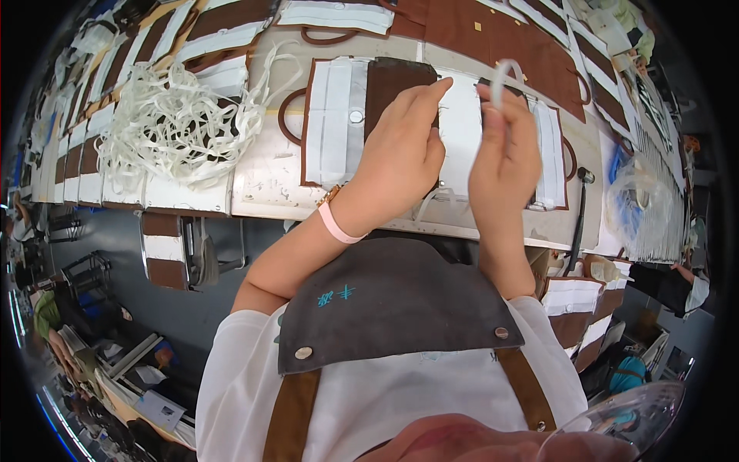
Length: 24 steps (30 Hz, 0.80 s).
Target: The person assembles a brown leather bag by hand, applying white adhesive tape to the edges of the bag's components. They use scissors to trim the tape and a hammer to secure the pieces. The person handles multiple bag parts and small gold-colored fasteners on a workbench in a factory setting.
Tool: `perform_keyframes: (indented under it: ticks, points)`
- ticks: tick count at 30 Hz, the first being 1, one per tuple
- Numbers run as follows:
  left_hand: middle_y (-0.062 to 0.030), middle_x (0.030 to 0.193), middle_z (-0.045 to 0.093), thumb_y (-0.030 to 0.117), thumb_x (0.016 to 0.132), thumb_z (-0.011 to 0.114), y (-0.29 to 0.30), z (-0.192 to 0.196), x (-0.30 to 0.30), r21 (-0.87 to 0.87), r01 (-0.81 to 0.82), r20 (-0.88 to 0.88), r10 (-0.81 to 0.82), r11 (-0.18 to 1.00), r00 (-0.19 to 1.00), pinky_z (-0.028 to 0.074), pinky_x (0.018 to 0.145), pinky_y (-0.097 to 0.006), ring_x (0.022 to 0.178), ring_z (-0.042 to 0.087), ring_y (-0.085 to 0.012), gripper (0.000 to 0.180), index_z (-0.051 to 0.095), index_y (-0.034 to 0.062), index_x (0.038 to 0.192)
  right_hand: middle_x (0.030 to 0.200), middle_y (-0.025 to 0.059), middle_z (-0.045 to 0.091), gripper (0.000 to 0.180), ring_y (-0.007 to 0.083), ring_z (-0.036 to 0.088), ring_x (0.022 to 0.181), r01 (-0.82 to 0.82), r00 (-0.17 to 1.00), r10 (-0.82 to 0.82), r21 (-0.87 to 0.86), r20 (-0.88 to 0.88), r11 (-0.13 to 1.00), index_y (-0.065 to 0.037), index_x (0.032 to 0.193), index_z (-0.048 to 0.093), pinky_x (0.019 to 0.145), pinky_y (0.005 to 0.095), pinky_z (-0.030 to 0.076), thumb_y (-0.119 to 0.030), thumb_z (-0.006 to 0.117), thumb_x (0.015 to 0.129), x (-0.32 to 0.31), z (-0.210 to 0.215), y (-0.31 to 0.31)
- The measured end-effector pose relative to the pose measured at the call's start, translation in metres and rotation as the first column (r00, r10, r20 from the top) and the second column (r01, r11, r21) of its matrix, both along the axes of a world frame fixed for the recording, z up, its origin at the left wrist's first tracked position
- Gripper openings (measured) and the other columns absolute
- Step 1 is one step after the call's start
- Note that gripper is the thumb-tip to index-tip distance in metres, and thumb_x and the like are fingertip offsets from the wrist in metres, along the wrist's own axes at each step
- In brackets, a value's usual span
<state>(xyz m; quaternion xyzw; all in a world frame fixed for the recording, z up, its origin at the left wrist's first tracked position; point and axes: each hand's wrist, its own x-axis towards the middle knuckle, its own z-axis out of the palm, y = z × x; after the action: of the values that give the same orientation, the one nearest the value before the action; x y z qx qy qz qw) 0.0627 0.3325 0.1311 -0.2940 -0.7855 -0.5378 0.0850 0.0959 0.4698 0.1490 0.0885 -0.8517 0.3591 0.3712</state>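
Note:
In front of me on the table lies a flat bag piece [327,131] with brown edging, white and dark brown panels, and a brown handle at each side. A round metal snap [356,117] shows on its left part. My left hand [404,146] rests on the dark brown panel with its fingers stretched toward the white middle, holding nothing that I can see. My right hand [504,158], over the right part of the piece, pinches a narrow white strip [498,86] that loops above the fingers and is blurred. Part of the piece is hidden under both hands.
A tangled heap of white strips [181,127] sits to the left on the table. Stacked brown-and-white pieces [223,38] line the far side and left. Brown material [462,38] lies beyond. At right are a black-handled tool [581,200] and a clear plastic bag [640,204].

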Motion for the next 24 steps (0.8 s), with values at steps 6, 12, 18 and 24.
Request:
perform_keyframes:
  ticks: [6, 12, 18, 24]
  points:
    - [-0.0188, 0.125, 0.060, 0.001, 0.090, 0.055, -0.012, 0.005, -0.007, 0.147, 0.138, 0.033, -0.144, 0.979, 0.989, 0.050, 0.095, -0.040, 0.111, 0.060, -0.0348, 0.048, 0.049, -0.0007, 0.138, 0.104, 0.0157, 0.069, 0.005, 0.0379, 0.065, 0.113, -0.816, 0.562, 0.802, -0.024, 0.200, 0.578, -0.001, 0.093, 0.062, 0.108, 0.0556, 0.042, 0.001, 0.059, 0.090, 0.032, 0.020, -0.016]
    - [-0.0131, 0.121, 0.067, 0.012, 0.099, 0.058, -0.093, -0.014, -0.034, 0.324, -0.229, 0.425, 0.075, 0.918, 0.902, 0.051, 0.092, -0.033, 0.109, 0.064, -0.0229, 0.036, 0.057, -0.0009, 0.133, 0.071, 0.0139, 0.064, 0.022, 0.0114, 0.046, 0.044, -0.299, 0.667, 0.739, -0.874, 0.095, 0.382, 0.002, 0.100, 0.058, 0.053, 0.0246, 0.044, -0.017, 0.047, 0.105, 0.065, 0.030, 0.119]
    - [-0.0191, 0.110, 0.057, 0.013, 0.092, 0.068, -0.130, -0.086, -0.004, -0.344, -0.445, 0.125, 0.510, 0.827, 0.851, 0.051, 0.081, -0.034, 0.097, 0.059, -0.0269, 0.039, 0.060, 0.0045, 0.130, 0.083, 0.0026, 0.067, 0.020, 0.0073, 0.051, 0.061, 0.244, 0.663, 0.145, -0.395, 0.734, 0.885, -0.006, 0.099, 0.064, 0.063, 0.0219, 0.042, -0.022, 0.053, 0.104, 0.048, -0.028, 0.247]
    - [-0.0170, 0.094, 0.063, 0.017, 0.094, 0.066, -0.141, -0.111, -0.027, -0.418, -0.374, 0.238, 0.498, 0.828, 0.834, 0.051, 0.071, -0.035, 0.089, 0.062, -0.0255, 0.029, 0.064, 0.0035, 0.120, 0.088, -0.0021, 0.066, 0.019, 0.0068, 0.052, 0.078, 0.409, 0.658, -0.070, -0.277, 0.750, 0.870, -0.008, 0.093, 0.068, 0.071, 0.0236, 0.041, -0.022, 0.056, 0.102, 0.038, -0.116, 0.305]
